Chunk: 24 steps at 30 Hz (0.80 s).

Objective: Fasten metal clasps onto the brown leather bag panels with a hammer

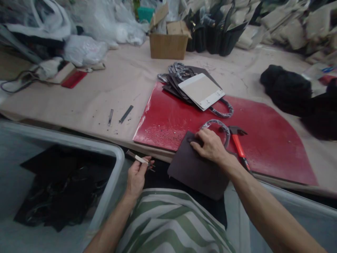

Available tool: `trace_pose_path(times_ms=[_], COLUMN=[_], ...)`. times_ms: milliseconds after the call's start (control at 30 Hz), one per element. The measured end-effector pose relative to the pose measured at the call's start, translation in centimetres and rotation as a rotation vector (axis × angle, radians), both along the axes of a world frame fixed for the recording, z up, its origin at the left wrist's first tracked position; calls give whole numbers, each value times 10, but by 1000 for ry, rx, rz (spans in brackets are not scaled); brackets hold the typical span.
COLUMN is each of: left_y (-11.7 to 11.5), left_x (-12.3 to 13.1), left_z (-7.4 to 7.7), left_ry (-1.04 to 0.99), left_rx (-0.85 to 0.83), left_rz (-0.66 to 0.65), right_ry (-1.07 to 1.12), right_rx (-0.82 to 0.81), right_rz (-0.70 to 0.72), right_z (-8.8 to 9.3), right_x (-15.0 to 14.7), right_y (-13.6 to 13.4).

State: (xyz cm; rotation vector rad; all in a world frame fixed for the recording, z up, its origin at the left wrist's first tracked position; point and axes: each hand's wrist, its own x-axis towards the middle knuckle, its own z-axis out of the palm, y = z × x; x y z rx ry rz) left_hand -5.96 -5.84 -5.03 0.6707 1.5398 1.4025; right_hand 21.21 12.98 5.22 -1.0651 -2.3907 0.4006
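Dark panel [198, 172]; half-curled right hand [211, 144] atop

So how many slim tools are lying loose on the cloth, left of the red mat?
2: a short silvery one, and to its right a longer dark one, nearer the red mat. Both show whole; the left hand holds a partly pale item, not counted.
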Motion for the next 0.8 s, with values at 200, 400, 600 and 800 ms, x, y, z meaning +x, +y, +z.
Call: trace_pose_path(times_ms=[200,400,600,800], left_y=[-1,-5,-13,-18], left_x=[1,6,4,3], left_z=[3,-12,-23,-19], left_ry=[50,72,102,115], left_rx=[-4,-17,-67,-80], left_rz=[-66,-101,-91,-111], right_ry=[-173,183,-257,-305], right_rx=[180,142,-858,-914], right_rz=[3,-2,-89,-383], right_z=[-12,23,-61,-142], right_x=[-5,-33,-67,-80], right_y=[0,-106,-194,-169])
